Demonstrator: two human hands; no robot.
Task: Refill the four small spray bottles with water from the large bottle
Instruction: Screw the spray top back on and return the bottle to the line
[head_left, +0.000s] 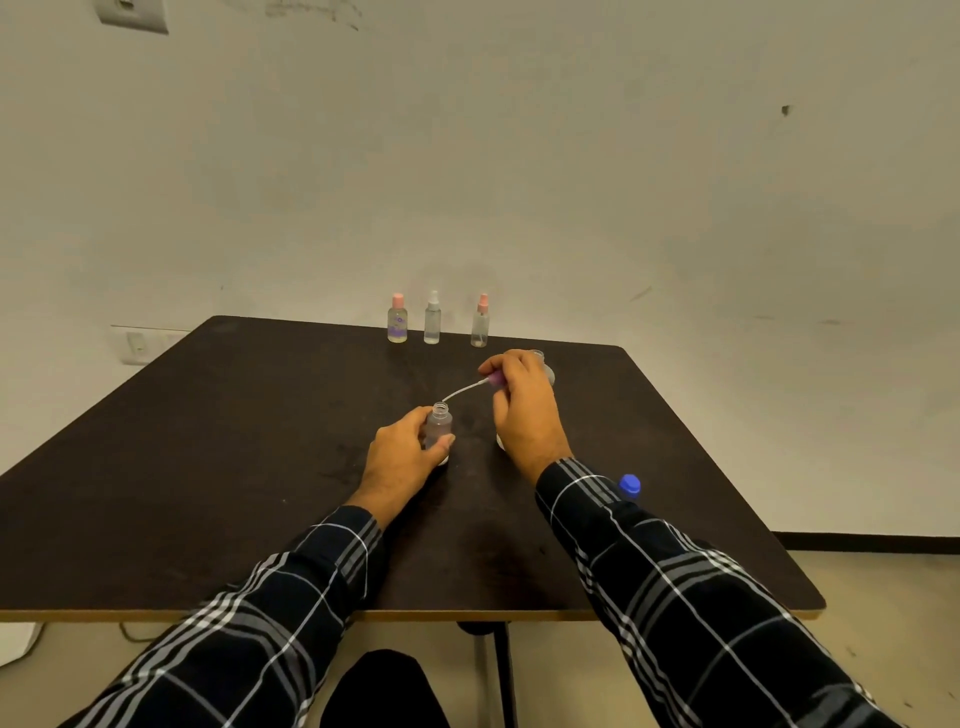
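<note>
Left hand: The person's left hand (400, 457) wraps a curled grip round a small clear plastic bottle (439, 423). The thumb lies across the front and holds it upright on the desk.
Open bottle: Its neck is uncapped. It stands near the middle of the dark brown square desk (208, 467), in front of the person.
Right hand: The right hand (519, 400) is raised above the desk. Its grip pinches a purple spray head (494, 378) between thumb and fingertips.
Dip tube: A thin clear tube (462, 391) slopes from the spray head down to the left. Its tip is at the open bottle's mouth, and it cannot be told whether it is inside.
Large bottle: A large clear bottle (548, 373) stands just behind the right hand and is mostly hidden by it. Only part of its neck and shoulder shows.
Blue cap: A round blue plastic cap (629, 484) sits on the desk just beside the right sleeve.
Far row: Three small bottles stand upright and apart at the desk's far edge, near the wall. From left to right they are a pink-capped bottle with a purple label (397, 318), a white-topped clear bottle (432, 318) and a pink-nozzled clear bottle (480, 320).
Sleeves: Both forearms wear dark plaid sleeves (675, 597).
</note>
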